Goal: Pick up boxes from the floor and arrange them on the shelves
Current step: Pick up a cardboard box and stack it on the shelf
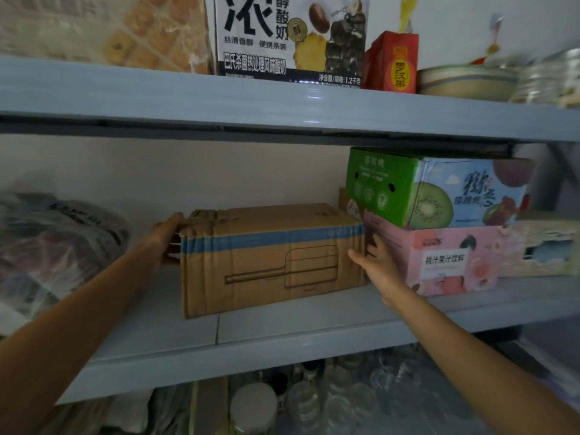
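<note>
Head | cardboard box (270,255) closed, on middle shelf (282,328) | left hand (166,233) grips its end | right hand (376,262) flat against it

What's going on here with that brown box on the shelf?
A person holds a brown cardboard box that rests on the middle shelf. The left hand grips its left end, and the right hand touches its right end. The box sits beside a pink box with a green kiwi box stacked on top.

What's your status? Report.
Left hand grips brown box, left end; right hand flat on right end. Box on middle shelf. Pink box hard by on right.
</note>
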